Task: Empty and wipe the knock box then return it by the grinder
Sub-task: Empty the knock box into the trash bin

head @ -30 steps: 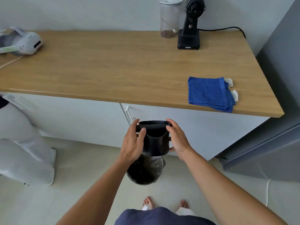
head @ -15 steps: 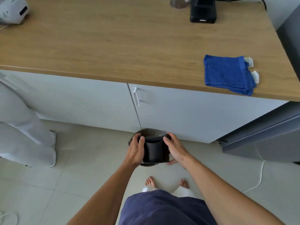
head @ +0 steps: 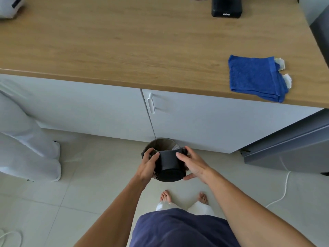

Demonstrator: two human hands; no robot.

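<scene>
1. A wooden counter (head: 124,43) spans the top of the view, well beyond both hands; only the black base of the grinder (head: 226,7) shows at its far edge.
2. A folded blue cloth (head: 256,77) lies on the counter, up and to the right of the right hand, well apart from it.
3. A small round bin (head: 161,144) stands on the floor against the white cabinet, just past the fingertips of both hands.
4. The black knock box (head: 169,164) is held between the two hands above the bin. Half a second ago it sat more upright; now it is tipped forward, its long axis slanting away from the person, round base facing the camera and open mouth pointing toward the bin.
5. The left hand (head: 147,165) wraps the box's left side, thumb across its wall.
6. The right hand (head: 193,165) grips the right side, fingers curled around and under it.
</scene>
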